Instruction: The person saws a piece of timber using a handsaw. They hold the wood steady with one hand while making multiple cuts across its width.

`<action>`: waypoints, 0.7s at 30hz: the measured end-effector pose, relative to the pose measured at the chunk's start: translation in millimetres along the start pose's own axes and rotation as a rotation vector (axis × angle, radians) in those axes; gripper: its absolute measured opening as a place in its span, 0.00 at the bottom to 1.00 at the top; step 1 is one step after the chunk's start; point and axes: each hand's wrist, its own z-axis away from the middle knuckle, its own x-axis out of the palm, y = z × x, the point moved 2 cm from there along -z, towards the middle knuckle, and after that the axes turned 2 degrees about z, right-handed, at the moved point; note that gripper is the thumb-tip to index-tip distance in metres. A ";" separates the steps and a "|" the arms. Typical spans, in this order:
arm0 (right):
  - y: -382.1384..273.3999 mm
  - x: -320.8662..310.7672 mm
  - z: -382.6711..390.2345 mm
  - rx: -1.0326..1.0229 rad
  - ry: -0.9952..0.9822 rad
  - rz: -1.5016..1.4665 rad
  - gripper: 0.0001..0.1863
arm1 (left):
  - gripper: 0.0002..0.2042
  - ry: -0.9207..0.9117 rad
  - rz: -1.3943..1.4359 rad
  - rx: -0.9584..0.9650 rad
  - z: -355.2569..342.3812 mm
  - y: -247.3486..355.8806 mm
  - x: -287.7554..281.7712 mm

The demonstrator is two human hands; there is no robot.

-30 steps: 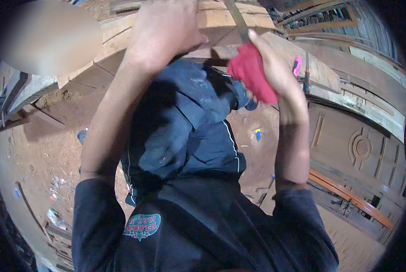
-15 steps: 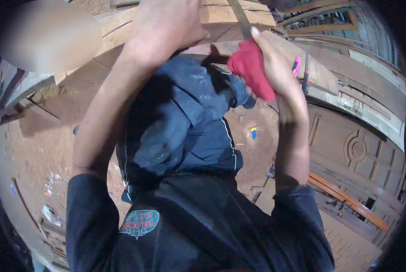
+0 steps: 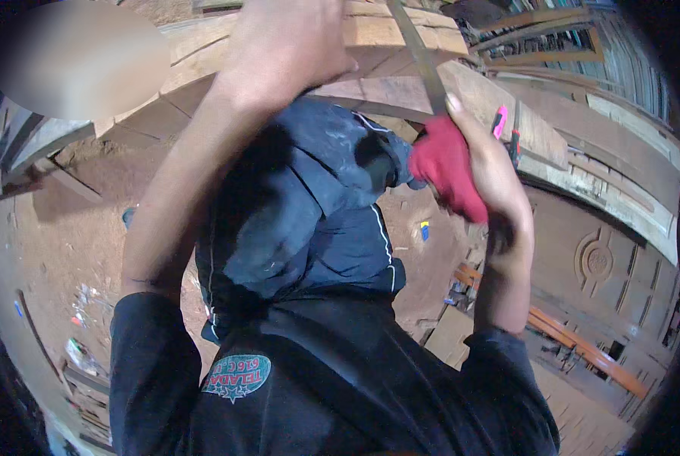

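My right hand [image 3: 480, 156] is closed around a red cloth [image 3: 450, 167] at the near end of a long, flat metal blade [image 3: 420, 57]. The thumb lies along the top of the cloth, pointing up the blade. The blade slants up and left across a pale wooden beam [image 3: 423, 34] and leaves the picture at the top; its kind I cannot make out. At the top centre, my left hand [image 3: 294, 49] grips the same beam, thumb at its near side. The other left fingers are mostly hidden by the hand itself and the picture's edge.
A pink marker [image 3: 499, 120] and a red-and-black-handled tool [image 3: 515, 144] rest on the wood to the right. Carved door panels [image 3: 598, 258] and an orange-brown strip [image 3: 583, 346] lie farther right. Wood scraps and litter are on the earthen floor [image 3: 66, 266]. My legs are below the beam.
My right hand has moved toward me and slightly right, drawing the cloth-wrapped blade along. More of the blade shows over the beam. My left hand stays in nearly the same place.
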 end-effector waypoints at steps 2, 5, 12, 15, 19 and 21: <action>-5.9 -7.2 7.0 0.115 0.057 0.062 0.31 | 0.27 -0.006 0.068 0.017 3.2 6.9 -2.6; -39.4 -4.5 -28.8 0.211 -0.050 0.099 0.31 | 0.27 -0.038 0.056 0.013 2.0 5.9 -11.0; -24.1 -3.5 -24.6 -0.192 0.099 0.332 0.32 | 0.25 -0.099 0.040 -0.091 -5.3 -1.1 -4.3; -21.3 -10.2 -36.1 -0.174 0.210 0.311 0.31 | 0.22 0.037 0.003 0.037 -4.2 3.6 -4.5; -49.3 -5.3 -48.6 0.272 -0.086 0.038 0.28 | 0.22 0.068 -0.027 -0.023 2.9 1.0 -10.9; -42.4 5.6 -36.7 0.118 0.116 0.060 0.26 | 0.22 0.035 0.026 -0.035 2.5 -1.7 -0.7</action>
